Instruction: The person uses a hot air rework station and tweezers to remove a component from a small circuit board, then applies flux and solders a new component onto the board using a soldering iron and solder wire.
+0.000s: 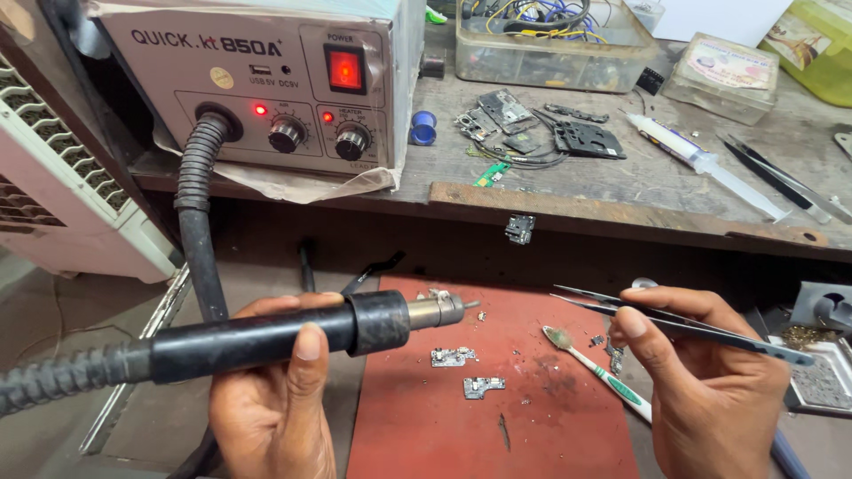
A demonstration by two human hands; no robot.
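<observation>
Hot-air wand [266, 337] over red mat [497, 399]; cluttered wooden shelf [621, 191] behind.

Both hands are raised in front of the body, bare to the wrists. The left hand [275, 390] sits low and central, palm turned up, fingers curled closed from below and the thumb pressed over the top. The right hand [710, 381] is off to the right, palm inward, thumb and forefinger pinched together, the other fingers folded loosely beneath.
</observation>
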